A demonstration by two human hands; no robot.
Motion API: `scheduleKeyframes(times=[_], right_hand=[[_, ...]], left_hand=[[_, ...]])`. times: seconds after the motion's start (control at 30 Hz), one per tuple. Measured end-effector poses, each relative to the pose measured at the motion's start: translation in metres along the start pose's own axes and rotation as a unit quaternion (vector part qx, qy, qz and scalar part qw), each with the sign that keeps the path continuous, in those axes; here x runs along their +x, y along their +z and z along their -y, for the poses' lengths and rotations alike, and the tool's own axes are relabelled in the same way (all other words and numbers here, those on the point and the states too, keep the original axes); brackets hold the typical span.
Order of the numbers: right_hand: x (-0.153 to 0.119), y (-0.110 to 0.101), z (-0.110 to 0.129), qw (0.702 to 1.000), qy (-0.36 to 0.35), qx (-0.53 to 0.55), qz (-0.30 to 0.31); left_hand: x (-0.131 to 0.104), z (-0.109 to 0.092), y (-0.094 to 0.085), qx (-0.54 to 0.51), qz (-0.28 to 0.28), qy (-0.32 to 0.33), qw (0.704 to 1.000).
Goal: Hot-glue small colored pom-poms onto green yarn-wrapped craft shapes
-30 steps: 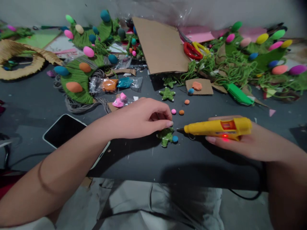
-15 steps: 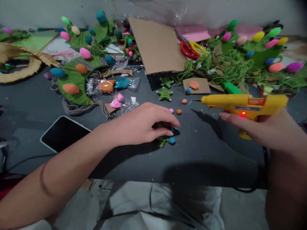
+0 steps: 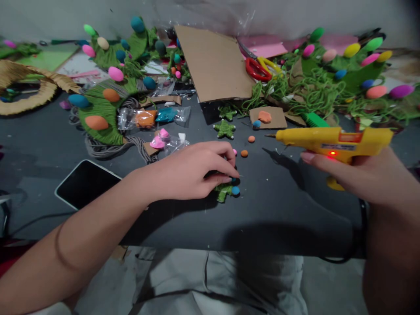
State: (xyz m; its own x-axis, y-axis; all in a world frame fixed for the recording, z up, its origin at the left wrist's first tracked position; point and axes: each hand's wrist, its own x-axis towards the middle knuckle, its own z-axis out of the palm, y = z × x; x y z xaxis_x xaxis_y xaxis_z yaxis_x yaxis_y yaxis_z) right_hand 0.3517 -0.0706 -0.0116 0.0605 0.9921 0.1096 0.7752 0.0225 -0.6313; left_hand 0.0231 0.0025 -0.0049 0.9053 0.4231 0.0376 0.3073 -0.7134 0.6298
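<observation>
Gripping yellow hot-glue gun [image 3: 311, 138] in right hand [image 3: 367, 177]. Holding left hand [image 3: 205, 170] narrow over green yarn piece [image 3: 223, 194], on tabletop [image 3: 272, 205] with blue ball [image 3: 235, 190] at its edge; can't tell if pinching anything.

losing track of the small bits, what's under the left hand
Part of a green piece shows under the left hand, beside a blue ball; another bit of blue peeks out just beyond the ball. The hand covers the rest.
</observation>
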Motion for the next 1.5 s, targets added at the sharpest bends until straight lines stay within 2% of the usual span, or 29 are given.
scheduleKeyframes(times=[0.37, 0.53, 0.6, 0.7, 0.8, 0.93, 1.03, 1.23, 1.33, 1.4, 1.5], right_hand=[[0.000, 0.000, -0.006, 1.000, 0.005, -0.005, -0.010], [0.000, 0.000, 0.000, 0.999, -0.008, 0.006, -0.035], [0.000, 0.000, 0.003, 0.999, -0.010, 0.017, -0.038], [0.001, 0.001, 0.002, 0.999, -0.002, 0.012, -0.036], [0.001, 0.001, -0.003, 1.000, 0.006, -0.004, -0.030], [-0.003, -0.003, -0.006, 0.999, 0.027, 0.015, -0.016], [-0.006, -0.006, -0.005, 0.999, 0.018, 0.041, 0.013], [-0.006, -0.007, 0.001, 0.996, -0.004, 0.076, 0.056], [-0.007, -0.008, 0.003, 0.996, 0.011, 0.072, 0.060], [-0.007, -0.008, 0.003, 0.995, 0.025, 0.070, 0.060], [-0.007, -0.008, 0.000, 0.995, 0.032, 0.062, 0.065]], left_hand=[[-0.004, 0.001, -0.004, 0.037, 0.001, -0.009, 0.999], [-0.001, 0.005, -0.005, 0.053, -0.069, -0.033, 0.996], [0.003, 0.010, -0.002, 0.077, -0.092, -0.022, 0.993], [0.010, 0.018, 0.005, 0.119, -0.078, 0.003, 0.990], [0.015, 0.021, 0.010, 0.120, -0.061, -0.007, 0.991], [0.020, 0.022, 0.012, 0.133, -0.083, -0.037, 0.987], [0.024, 0.022, 0.014, 0.143, -0.096, -0.047, 0.984], [0.023, 0.019, 0.012, 0.115, -0.107, -0.058, 0.986], [0.013, 0.015, -0.002, 0.010, -0.141, -0.094, 0.985], [0.004, 0.013, -0.015, -0.076, -0.117, -0.127, 0.982], [-0.008, 0.009, -0.033, -0.113, 0.018, -0.172, 0.979]])
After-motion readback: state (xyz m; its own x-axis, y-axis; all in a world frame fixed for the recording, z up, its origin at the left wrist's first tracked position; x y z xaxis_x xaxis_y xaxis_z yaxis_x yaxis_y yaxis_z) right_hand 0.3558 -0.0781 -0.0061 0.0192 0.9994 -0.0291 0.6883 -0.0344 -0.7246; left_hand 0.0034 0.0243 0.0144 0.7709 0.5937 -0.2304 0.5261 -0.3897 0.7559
